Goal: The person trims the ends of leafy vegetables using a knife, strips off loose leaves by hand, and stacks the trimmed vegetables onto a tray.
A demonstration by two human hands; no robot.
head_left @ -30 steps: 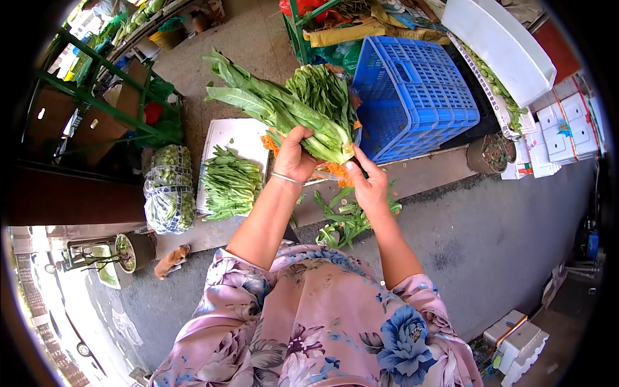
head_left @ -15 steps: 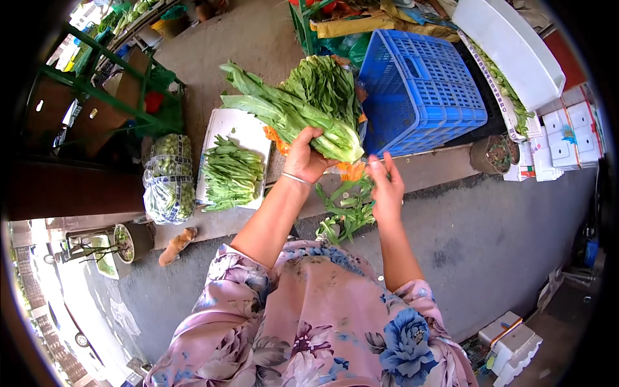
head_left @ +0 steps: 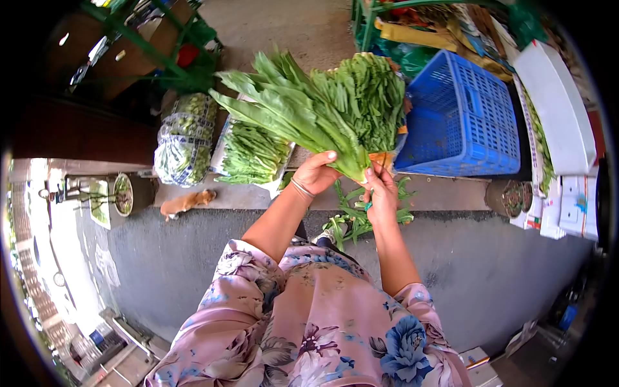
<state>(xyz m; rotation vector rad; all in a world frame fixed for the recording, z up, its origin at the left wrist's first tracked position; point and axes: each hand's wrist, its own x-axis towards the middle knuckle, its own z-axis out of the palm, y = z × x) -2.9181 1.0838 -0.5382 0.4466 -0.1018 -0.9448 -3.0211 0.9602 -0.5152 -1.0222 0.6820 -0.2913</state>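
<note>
A head of long-leafed lettuce (head_left: 303, 106) slants up and left in front of me, its pale stem end toward me. My left hand (head_left: 314, 174) is closed around its lower part. My right hand (head_left: 382, 192) pinches the stem end, and a small green item I cannot make out shows by its fingers. Right behind the lettuce lies a stack of leafy greens (head_left: 377, 93) with some orange wrapping. Left of it, a bunch of thin green stalks (head_left: 255, 151) rests on a white tray. Loose trimmed leaves (head_left: 354, 222) lie on the ground below my hands.
A blue plastic crate (head_left: 487, 116) lies on its side at the right, near a white foam box (head_left: 558, 103). A wrapped bale of vegetables (head_left: 187, 138) stands at the left. A small brown dog (head_left: 187, 203) is near the step edge, beside a planter pot (head_left: 134, 195).
My right hand has come up from beside the lettuce to grip its stem end. The leaves fan out more. The camera view has shifted, and the dog's head is now raised.
</note>
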